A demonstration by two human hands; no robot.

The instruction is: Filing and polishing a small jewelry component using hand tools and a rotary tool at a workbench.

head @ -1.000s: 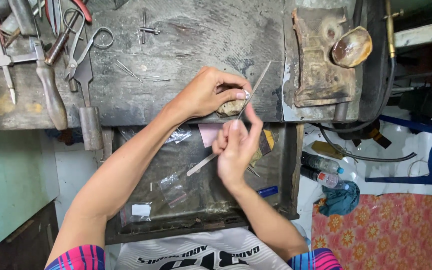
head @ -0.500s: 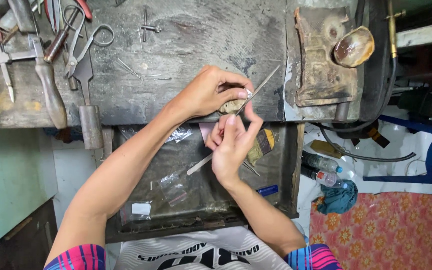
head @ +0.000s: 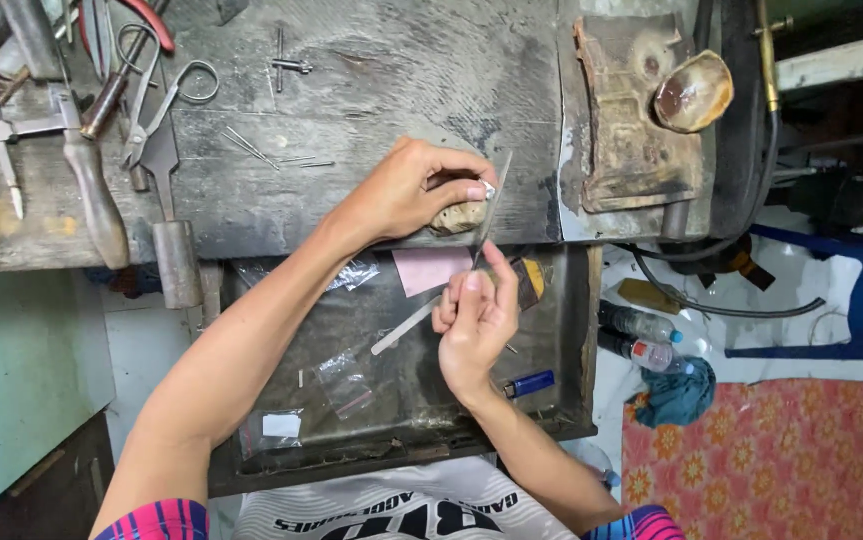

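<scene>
My left hand point(head: 413, 190) rests at the front edge of the dark worn workbench point(head: 351, 90) and pinches a small tan lump-like piece point(head: 459, 214) against it. My right hand point(head: 473, 318) is just below, over the open drawer, and grips a long thin metal file point(head: 489, 208). The file runs up from my fingers, and its flat blade crosses the small piece beside my left fingertips. The other end of the file point(head: 403, 326) sticks out to the lower left of my right hand.
Pliers, shears point(head: 156, 110) and a wood-handled tool point(head: 91, 195) lie at the bench's left. A rusty metal block with a shell-like dish point(head: 691, 92) sits at the right. The drawer point(head: 571, 340) holds plastic bags, pink paper point(head: 429, 268) and a blue lighter point(head: 529, 383). Bottles point(head: 641, 335) lie on the floor.
The file has swung from a slanted line to nearly upright against the small piece. My right hand has shifted slightly with it. My left hand keeps its hold.
</scene>
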